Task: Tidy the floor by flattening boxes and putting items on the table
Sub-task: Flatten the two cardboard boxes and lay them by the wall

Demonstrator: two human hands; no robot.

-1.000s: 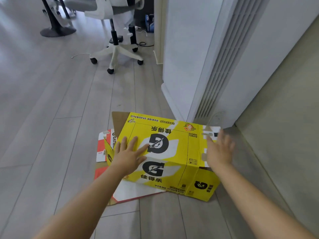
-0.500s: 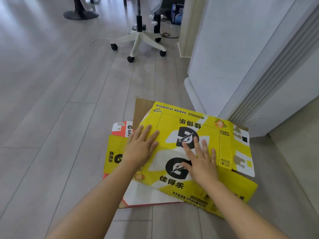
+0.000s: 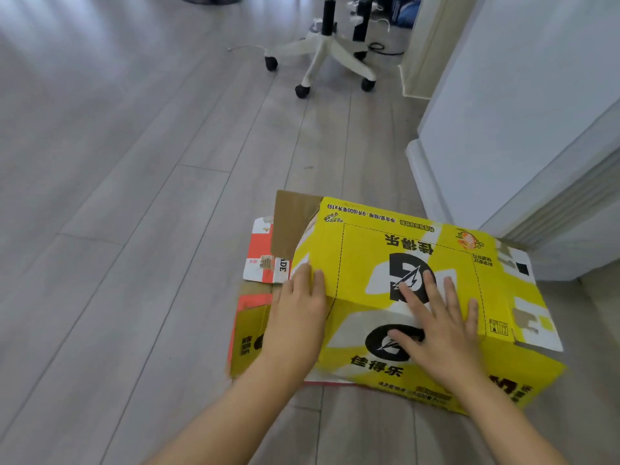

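Both palms are on the yellow box (image 3: 355,250) now. A second ago the right hand (image 3: 439,330) was out at the box's right end by the torn flap; it has since come across to the middle of the top panel and lies over the black logo with fingers spread and straight, gripping nothing. The left hand (image 3: 298,310) has slid a little to the panel's left edge, fingers straight and close together, also just pressing. The box sits on the floor (image 3: 134,229), on top of a flattened red-and-white carton (image 3: 260,243), and it looks to me only part-way down: a ridge runs across it under the hands, so more pushing seems needed. Its far right corner is just beside the base of the white unit (image 3: 503,129), which leaves little room to spread that way. To the left and near side the boards are open; the chair base (image 3: 323,52) stands well apart, farther off.
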